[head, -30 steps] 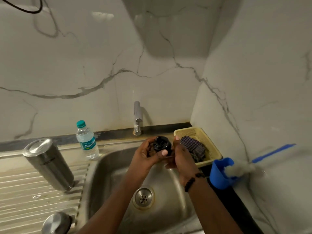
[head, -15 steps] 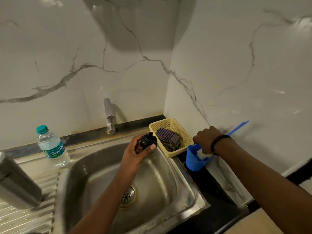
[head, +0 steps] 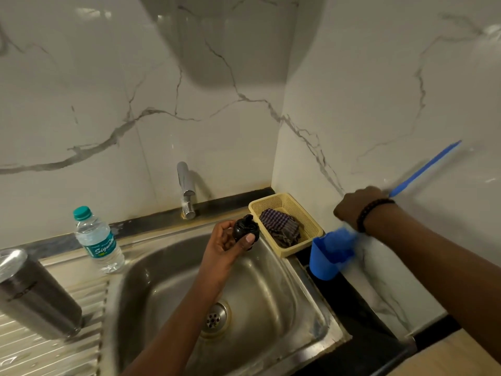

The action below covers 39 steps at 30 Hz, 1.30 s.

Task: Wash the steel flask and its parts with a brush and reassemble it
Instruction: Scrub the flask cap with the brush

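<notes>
Dim, warm indoor light; a large soft shadow falls on the white marble wall [head: 230, 42], whose lines bow toward the edges, and the blue plastic brush [head: 423, 169] is motion-blurred.

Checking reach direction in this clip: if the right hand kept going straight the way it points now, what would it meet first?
Probably the marble side wall, just beyond the right hand, which grips the blue brush; depth is unclear.

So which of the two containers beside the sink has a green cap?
The clear plastic water bottle, standing behind the draining board near the wall. The other, the steel flask at the left edge, is dark metal with a shiny silver top.
</notes>
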Each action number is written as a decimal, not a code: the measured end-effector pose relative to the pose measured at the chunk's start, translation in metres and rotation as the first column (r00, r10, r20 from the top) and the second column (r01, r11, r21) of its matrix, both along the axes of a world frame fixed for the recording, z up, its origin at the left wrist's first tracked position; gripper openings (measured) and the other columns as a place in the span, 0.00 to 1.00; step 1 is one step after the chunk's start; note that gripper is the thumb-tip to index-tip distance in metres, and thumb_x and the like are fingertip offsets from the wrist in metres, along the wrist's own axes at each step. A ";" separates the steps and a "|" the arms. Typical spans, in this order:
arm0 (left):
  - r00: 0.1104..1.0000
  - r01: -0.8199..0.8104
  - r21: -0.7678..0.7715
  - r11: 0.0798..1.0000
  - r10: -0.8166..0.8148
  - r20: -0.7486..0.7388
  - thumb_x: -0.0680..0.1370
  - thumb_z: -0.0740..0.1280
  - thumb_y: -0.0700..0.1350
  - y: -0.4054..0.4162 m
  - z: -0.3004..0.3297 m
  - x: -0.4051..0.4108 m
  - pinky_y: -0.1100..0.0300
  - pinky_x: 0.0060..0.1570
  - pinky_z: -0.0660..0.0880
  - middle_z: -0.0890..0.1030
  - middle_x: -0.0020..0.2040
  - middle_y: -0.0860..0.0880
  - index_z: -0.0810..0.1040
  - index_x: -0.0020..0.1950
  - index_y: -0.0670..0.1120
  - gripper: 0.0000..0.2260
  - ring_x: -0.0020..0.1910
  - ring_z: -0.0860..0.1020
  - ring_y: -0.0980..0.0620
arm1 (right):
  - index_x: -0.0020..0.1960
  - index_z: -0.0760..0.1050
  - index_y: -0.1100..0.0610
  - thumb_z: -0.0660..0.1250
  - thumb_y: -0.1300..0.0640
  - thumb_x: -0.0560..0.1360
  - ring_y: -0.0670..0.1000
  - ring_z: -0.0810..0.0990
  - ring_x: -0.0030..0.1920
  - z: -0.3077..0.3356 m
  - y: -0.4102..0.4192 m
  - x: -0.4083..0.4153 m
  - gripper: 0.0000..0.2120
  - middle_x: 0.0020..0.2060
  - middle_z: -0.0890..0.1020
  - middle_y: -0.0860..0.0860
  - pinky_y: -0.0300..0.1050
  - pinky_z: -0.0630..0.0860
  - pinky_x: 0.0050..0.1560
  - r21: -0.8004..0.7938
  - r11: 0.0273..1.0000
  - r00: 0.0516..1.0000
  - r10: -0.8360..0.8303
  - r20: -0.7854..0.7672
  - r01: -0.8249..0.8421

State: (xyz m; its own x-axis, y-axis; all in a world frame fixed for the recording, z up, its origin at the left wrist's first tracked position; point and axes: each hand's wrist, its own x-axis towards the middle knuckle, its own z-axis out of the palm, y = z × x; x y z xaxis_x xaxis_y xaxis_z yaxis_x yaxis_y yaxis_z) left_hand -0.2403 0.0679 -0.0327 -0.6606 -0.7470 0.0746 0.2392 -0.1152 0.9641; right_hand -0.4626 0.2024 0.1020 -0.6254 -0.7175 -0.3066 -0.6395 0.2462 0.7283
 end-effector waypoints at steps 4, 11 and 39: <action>0.997 0.029 0.068 0.997 -0.024 -0.073 0.72 0.75 0.49 -0.003 -0.003 0.001 0.51 0.60 0.77 0.83 0.59 0.46 0.76 0.65 0.45 0.23 0.61 0.80 0.47 | 0.57 0.70 0.47 0.61 0.50 0.78 0.50 0.77 0.44 0.057 0.013 0.009 0.08 0.48 0.78 0.48 0.44 0.70 0.42 -0.325 0.944 0.997 0.071 0.043 -0.053; 0.963 0.051 0.240 0.969 0.016 -0.270 0.64 0.80 0.57 -0.016 0.007 0.011 0.57 0.52 0.80 0.82 0.62 0.45 0.78 0.65 0.45 0.34 0.61 0.80 0.48 | 0.53 0.64 0.52 0.65 0.56 0.77 0.50 0.77 0.31 0.062 0.009 0.054 0.11 0.36 0.77 0.50 0.43 0.72 0.29 -0.864 0.454 0.712 0.533 0.457 0.215; 0.918 -0.394 -0.007 0.919 0.393 -0.054 0.79 0.61 0.54 -0.062 0.008 0.077 0.53 0.54 0.80 0.84 0.53 0.45 0.77 0.62 0.44 0.18 0.51 0.83 0.43 | 0.73 0.63 0.44 0.54 0.40 0.78 0.45 0.79 0.37 -0.112 -0.113 0.147 0.24 0.48 0.82 0.49 0.42 0.79 0.32 -0.959 0.160 0.755 0.591 0.283 0.235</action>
State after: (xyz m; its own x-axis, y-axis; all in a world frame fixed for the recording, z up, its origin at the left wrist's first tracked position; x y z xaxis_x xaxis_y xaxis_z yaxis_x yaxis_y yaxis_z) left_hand -0.1632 0.0062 -0.0242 -0.3083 -0.9442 0.1155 0.3101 0.0150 0.9506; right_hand -0.3158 0.0898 -0.0104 -0.4532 -0.7266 0.5164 -0.8708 0.2370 -0.4308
